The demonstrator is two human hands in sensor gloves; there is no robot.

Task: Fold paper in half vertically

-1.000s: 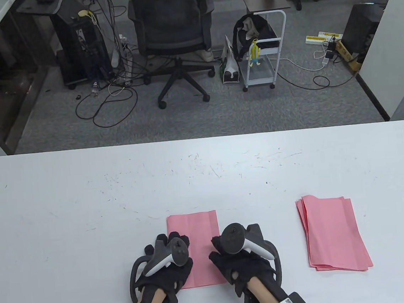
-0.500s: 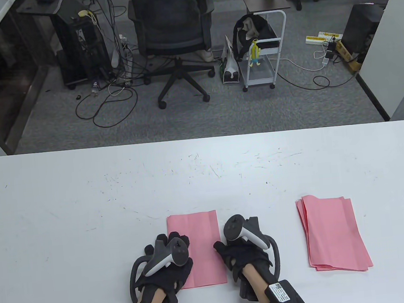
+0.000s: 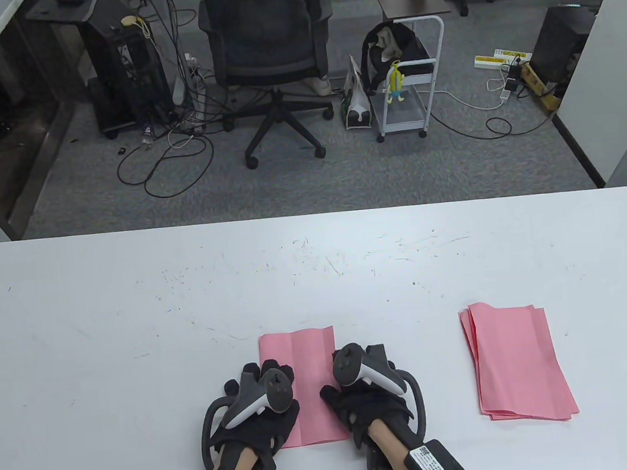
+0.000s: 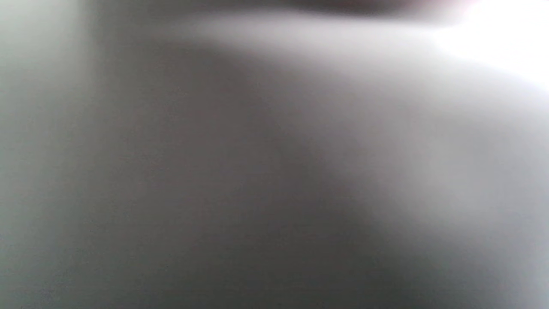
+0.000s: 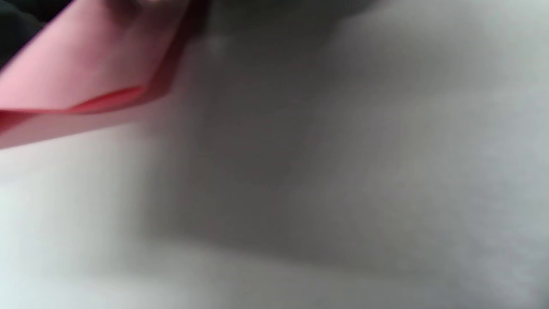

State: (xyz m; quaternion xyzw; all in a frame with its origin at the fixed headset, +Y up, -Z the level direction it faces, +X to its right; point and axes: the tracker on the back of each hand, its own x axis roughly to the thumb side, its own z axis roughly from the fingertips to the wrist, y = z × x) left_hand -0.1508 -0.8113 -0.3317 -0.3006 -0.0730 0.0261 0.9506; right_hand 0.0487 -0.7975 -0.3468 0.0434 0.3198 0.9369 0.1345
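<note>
A pink paper (image 3: 303,358) lies on the white table (image 3: 133,319) near its front edge, as a tall narrow rectangle. My left hand (image 3: 265,374) rests flat on the paper's left part, fingers spread. My right hand (image 3: 333,380) is over the paper's right edge and holds it. In the right wrist view the paper (image 5: 85,64) is lifted a little off the table at that edge, with its layers parted. The left wrist view shows only a grey blur.
A stack of folded pink papers (image 3: 516,359) lies on the table to the right of my right hand. Beyond the table's far edge stand an office chair (image 3: 267,45) and a small white cart (image 3: 409,81) on the floor.
My right hand has moved left onto the paper's right edge, and that edge has shifted slightly left. My left hand has not moved.
</note>
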